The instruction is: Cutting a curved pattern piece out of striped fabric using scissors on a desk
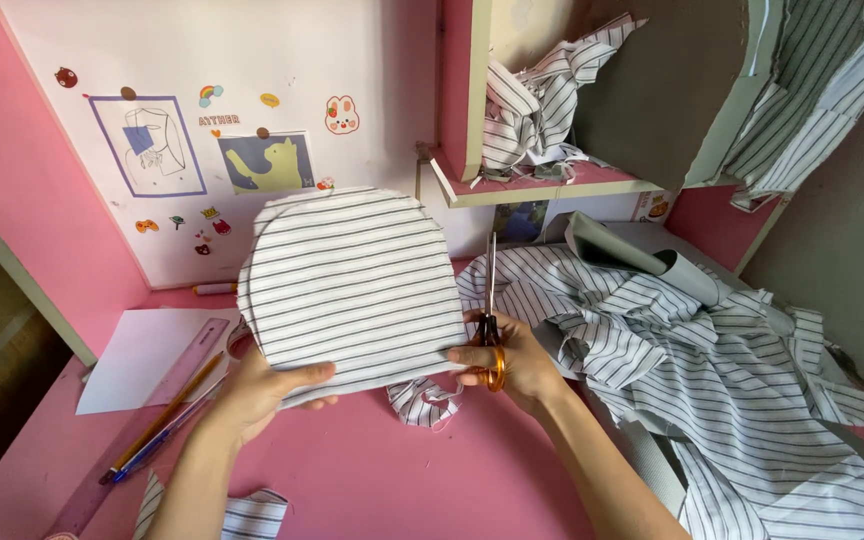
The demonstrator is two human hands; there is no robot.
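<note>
Two hands amid striped fabric heap, ruler, pencils.

Both forearms are reaching up from the lower edge of the view, bare to the elbow. Left hand is lying palm up, thumb pressing forward across the top, fingers hidden beneath. Right hand is curling closed, thumb and fingers gripping, knuckles facing right.

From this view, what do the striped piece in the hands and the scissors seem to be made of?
The striped piece looks like thin woven cloth, matte, white with dark stripes; its edge bends softly under the left hand. The scissors in the right hand seem to have shiny metal blades and glossy orange handles, probably plastic.
</note>
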